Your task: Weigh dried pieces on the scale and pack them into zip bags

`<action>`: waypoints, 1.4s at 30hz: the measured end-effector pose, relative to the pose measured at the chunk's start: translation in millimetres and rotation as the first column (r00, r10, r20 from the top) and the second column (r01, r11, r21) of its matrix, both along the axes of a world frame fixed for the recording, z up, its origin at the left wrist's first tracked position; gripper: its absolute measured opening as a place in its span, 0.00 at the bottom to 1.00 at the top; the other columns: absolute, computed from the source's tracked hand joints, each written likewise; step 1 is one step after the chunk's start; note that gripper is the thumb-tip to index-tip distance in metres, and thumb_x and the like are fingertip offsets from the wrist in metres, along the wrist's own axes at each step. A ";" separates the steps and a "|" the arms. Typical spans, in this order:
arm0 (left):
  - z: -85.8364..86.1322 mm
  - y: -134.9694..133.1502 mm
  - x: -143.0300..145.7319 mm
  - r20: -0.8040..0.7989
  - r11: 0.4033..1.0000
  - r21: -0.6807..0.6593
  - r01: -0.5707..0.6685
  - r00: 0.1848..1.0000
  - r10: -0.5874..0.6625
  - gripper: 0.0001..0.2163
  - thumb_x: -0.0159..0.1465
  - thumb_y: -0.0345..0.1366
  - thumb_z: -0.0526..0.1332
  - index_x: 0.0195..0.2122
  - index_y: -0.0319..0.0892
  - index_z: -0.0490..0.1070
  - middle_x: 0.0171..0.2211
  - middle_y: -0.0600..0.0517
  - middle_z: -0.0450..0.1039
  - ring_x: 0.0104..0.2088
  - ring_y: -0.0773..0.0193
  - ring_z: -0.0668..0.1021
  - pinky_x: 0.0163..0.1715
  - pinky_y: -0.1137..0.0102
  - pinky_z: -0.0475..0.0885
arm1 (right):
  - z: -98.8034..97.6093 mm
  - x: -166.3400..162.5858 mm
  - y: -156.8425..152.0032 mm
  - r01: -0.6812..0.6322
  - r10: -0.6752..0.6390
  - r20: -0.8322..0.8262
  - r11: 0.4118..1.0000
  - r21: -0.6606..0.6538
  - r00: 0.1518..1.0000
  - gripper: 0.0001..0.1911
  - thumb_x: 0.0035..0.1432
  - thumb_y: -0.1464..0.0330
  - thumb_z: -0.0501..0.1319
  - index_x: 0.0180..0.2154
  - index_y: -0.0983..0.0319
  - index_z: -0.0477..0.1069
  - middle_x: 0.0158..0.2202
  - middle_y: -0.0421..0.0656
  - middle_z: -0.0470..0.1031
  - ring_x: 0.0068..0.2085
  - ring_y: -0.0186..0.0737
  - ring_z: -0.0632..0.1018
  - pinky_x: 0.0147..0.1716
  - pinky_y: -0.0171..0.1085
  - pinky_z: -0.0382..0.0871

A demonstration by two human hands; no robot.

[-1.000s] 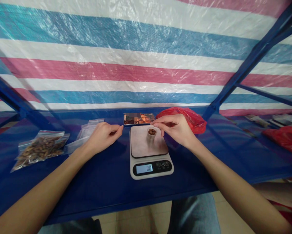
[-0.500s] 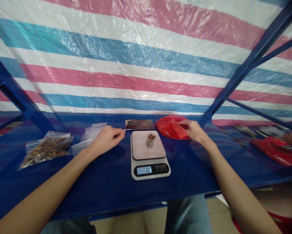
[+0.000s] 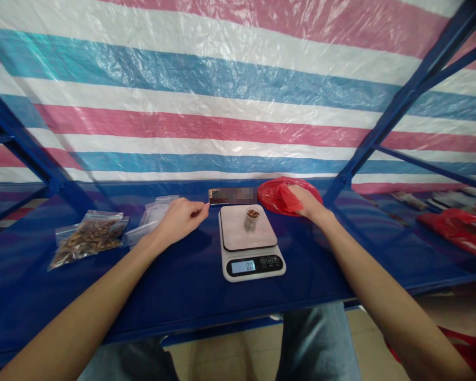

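A white kitchen scale (image 3: 250, 248) stands on the blue shelf (image 3: 182, 286) and its display reads 0.0. On its plate sits a small clear cup (image 3: 252, 219) holding a few brown pieces. My right hand (image 3: 307, 205) reaches into the red plastic bag (image 3: 277, 194) behind and to the right of the scale, and the bag hides its fingers. My left hand (image 3: 182, 214) rests on the shelf left of the scale, its fingers curled into a pinch. I cannot make out what, if anything, it holds.
A phone (image 3: 232, 196) lies behind the scale. At left are a clear zip bag of brown pieces (image 3: 89, 238) and several empty zip bags (image 3: 154, 214). Blue frame struts (image 3: 380, 121) rise on both sides. Another red bag (image 3: 456, 230) lies far right. A striped tarp hangs behind.
My right hand left the cup on the scale and moved right into the red bag. My left hand stayed in its pinch beside the scale. The camera view shifted slightly.
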State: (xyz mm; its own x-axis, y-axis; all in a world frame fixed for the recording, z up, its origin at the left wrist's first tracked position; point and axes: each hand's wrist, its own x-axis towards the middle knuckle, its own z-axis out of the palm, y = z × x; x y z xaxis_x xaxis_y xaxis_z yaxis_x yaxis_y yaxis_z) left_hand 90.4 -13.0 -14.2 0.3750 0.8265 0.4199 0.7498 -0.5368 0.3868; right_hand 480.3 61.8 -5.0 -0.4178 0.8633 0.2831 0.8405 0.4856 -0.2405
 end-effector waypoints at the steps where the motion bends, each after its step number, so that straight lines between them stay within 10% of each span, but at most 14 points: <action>1: 0.1 -0.2 0.3 -0.005 1.000 -0.003 0.002 1.000 -0.002 0.23 0.72 0.44 0.51 0.20 0.43 0.52 0.18 0.58 0.48 0.21 0.70 0.54 0.27 0.67 0.48 | 1.1 1.9 -1.5 -0.006 0.006 -0.003 1.000 0.006 1.000 0.07 0.58 0.74 0.61 0.34 0.64 0.79 0.45 0.60 0.85 0.47 0.57 0.84 0.50 0.45 0.74; 13: -1.7 -0.1 -1.5 -0.025 1.000 0.027 -0.002 1.000 0.002 0.23 0.72 0.44 0.52 0.20 0.42 0.53 0.18 0.58 0.48 0.20 0.70 0.53 0.27 0.67 0.48 | 18.0 3.3 -10.4 -0.156 0.117 -0.346 0.984 -0.087 0.931 0.12 0.57 0.64 0.63 0.26 0.63 0.79 0.27 0.41 0.81 0.29 0.44 0.79 0.30 0.38 0.71; 24: 2.7 -0.4 -1.6 -0.030 0.999 0.054 0.000 1.000 0.001 0.23 0.71 0.43 0.52 0.19 0.43 0.54 0.17 0.58 0.48 0.19 0.70 0.54 0.26 0.67 0.47 | 46.7 12.1 -25.5 0.163 -0.057 -0.585 0.978 0.130 0.809 0.19 0.56 0.53 0.73 0.39 0.62 0.84 0.32 0.46 0.83 0.23 0.36 0.75 0.24 0.37 0.67; 29: 1.3 -0.1 -1.5 -0.049 1.000 0.020 -0.003 0.999 0.004 0.23 0.72 0.44 0.52 0.19 0.42 0.56 0.17 0.57 0.49 0.18 0.71 0.55 0.26 0.67 0.48 | 54.0 -42.8 -48.3 -0.170 0.148 -0.635 0.985 0.027 0.758 0.13 0.59 0.58 0.73 0.40 0.60 0.84 0.30 0.42 0.82 0.25 0.35 0.77 0.28 0.36 0.71; 34: 0.5 0.1 -2.1 -0.037 1.000 0.019 -0.001 0.999 0.002 0.23 0.72 0.43 0.52 0.19 0.42 0.57 0.17 0.57 0.50 0.19 0.70 0.56 0.26 0.67 0.48 | 55.7 -80.2 -53.7 -0.524 0.392 -0.488 0.836 -0.165 0.780 0.11 0.63 0.60 0.70 0.40 0.61 0.84 0.36 0.44 0.84 0.34 0.39 0.82 0.33 0.35 0.74; 42: 1.4 -2.0 -0.1 -0.073 0.999 0.038 0.010 0.997 -0.007 0.23 0.72 0.43 0.52 0.19 0.42 0.56 0.16 0.58 0.50 0.18 0.71 0.55 0.26 0.67 0.48 | 49.8 -78.4 -53.8 -0.549 0.399 -0.487 0.808 -0.214 0.777 0.10 0.63 0.61 0.70 0.40 0.61 0.84 0.36 0.44 0.84 0.35 0.39 0.83 0.34 0.35 0.75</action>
State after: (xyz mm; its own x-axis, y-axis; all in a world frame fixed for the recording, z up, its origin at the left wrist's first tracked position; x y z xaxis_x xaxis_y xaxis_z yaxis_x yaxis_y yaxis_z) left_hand 90.3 -15.0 -12.8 0.4128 0.8071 0.4221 0.7706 -0.5565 0.3106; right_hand 401.9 8.0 44.8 -0.7113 0.6539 0.2579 0.3130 0.6231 -0.7168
